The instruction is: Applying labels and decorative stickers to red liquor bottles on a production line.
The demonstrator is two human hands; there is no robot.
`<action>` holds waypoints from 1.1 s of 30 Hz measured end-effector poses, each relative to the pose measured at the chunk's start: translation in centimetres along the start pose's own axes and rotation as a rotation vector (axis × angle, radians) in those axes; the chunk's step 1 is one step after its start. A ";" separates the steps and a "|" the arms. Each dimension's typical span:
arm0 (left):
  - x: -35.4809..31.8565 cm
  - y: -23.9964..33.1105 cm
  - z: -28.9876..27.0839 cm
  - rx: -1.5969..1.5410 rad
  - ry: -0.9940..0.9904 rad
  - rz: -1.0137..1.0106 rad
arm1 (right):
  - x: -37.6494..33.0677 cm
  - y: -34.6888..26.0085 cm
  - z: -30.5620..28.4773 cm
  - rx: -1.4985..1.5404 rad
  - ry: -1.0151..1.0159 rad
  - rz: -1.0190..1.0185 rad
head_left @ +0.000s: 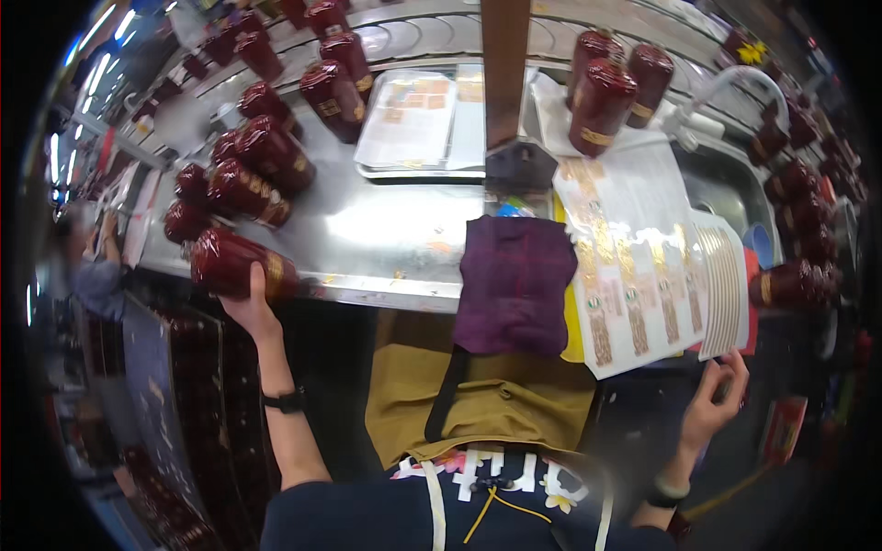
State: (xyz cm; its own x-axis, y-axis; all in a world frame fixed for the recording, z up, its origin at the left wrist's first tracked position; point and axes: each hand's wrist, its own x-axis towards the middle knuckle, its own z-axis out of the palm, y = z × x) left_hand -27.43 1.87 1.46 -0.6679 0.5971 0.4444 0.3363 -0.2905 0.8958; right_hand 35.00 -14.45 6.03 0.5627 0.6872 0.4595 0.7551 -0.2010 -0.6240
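My left hand (253, 312) is closed round the lower end of a glossy dark red bottle (222, 262), which lies tilted at the near left edge of the steel counter. Its thumb rests on the bottle's side. At the right, my right hand (715, 401) is curled, with thumb and fingertips pinched at the bottom corner of a white sheet with narrow stripes (721, 285). Beside that sheet lies a large label sheet (634, 248) with gold and brown printed strips. Several more dark red bottles (262, 151) crowd the counter beyond my left hand.
A steel counter (386, 220) runs ahead, carrying a tray of printed sheets (404, 124). A brown post (505, 73) rises mid-view. A folded purple cloth (516, 285) hangs at the counter's edge. Three bottles (602, 106) stand behind the labels, near a sink with a white tap (776, 92).
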 end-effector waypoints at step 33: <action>-17.3 6.8 14.3 -0.247 -0.536 -0.033 | -7.5 -7.5 7.6 0.548 -0.673 0.012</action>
State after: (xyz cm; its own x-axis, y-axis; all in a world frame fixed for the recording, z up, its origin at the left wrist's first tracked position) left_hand -4.06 0.29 -0.27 -0.2248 0.8846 0.4087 0.1136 -0.3928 0.9126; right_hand 22.57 -12.79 2.48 0.1204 0.9888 0.0877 0.3850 0.0349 -0.9223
